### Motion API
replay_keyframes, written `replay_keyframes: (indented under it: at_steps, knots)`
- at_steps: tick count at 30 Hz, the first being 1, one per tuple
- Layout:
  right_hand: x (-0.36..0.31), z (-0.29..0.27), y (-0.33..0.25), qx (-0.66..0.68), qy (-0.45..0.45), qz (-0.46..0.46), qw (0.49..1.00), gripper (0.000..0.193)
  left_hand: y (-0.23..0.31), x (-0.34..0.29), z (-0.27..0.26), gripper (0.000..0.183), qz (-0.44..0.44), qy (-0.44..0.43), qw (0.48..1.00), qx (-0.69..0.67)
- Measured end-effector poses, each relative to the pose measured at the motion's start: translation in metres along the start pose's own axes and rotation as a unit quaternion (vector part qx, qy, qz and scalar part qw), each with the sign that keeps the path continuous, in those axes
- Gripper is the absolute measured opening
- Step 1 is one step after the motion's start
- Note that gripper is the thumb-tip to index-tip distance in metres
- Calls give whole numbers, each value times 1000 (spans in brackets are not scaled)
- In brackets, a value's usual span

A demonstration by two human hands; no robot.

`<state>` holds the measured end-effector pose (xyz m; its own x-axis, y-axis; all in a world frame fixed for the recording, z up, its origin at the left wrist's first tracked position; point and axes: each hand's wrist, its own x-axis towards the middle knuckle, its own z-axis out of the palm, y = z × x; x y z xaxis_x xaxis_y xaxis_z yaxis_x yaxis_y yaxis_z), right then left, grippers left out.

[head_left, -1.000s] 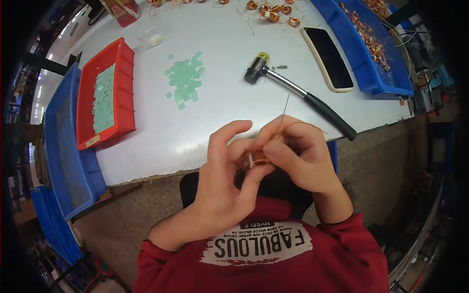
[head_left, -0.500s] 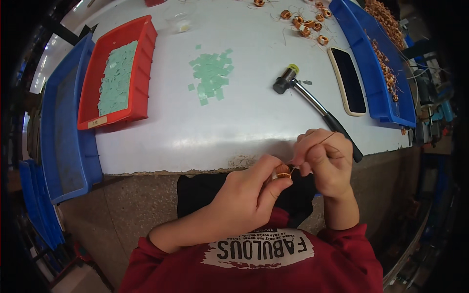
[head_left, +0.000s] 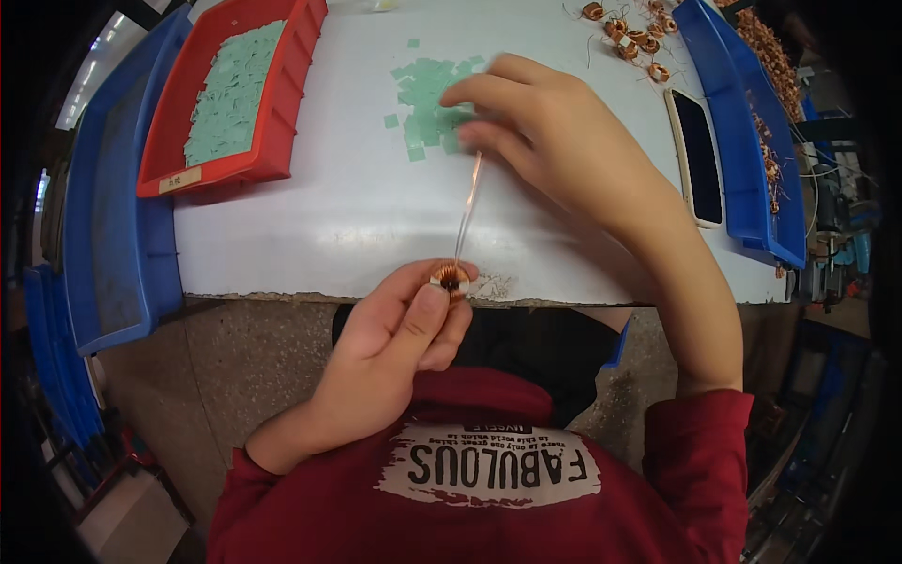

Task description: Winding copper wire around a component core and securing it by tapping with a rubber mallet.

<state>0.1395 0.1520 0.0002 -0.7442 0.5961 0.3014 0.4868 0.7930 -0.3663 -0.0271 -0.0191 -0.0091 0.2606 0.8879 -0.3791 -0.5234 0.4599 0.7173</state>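
In the head view, the left hand (head_left: 390,338) is holding a copper-wound ring coil (head_left: 453,272) at the near edge of the table (head_left: 329,211), its fingers closing around the little ring with the thumb lying against the near side. Two pale bands are showing on that coil, and a thin copper wire (head_left: 469,209) is sticking up from it, pointing far and slightly right, its end lying just near the right thumb.

And the right hand (head_left: 564,132), it's hovering over the loose green squares (head_left: 427,89), fingers blurring, thumb and forefinger standing apart; nothing is showing between them.

Over on the left, a red bin (head_left: 301,85) is holding more green pieces (head_left: 230,94), with a blue tray (head_left: 113,216) sitting just beside it. Across on the right, a phone (head_left: 697,160) is lying near a blue bin (head_left: 723,117) carrying copper parts, while more wound coils (head_left: 625,38) are sitting in a cluster at the far right.
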Motion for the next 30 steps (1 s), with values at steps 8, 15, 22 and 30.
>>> replay_keyframes:
  at_steps: [8, 15, 22, 30]
  knots:
    - [20, 10, 0, -62, 18, -49, 997, 9, 10, -1, -5, 28, -16, 0, 1000, 9]
    - [-1, -2, -9, 61, 124, 158, 978, 13, 9, 2, -8, 26, -12, -35, 999, -30]
    - [-66, -16, -49, 379, 172, 171, 893, 11, 1, 6, -3, 30, 37, -23, 994, 100]
    - [-99, 1, -98, 518, 217, 298, 772, 28, -3, 8, 2, 28, 44, -26, 989, 141]
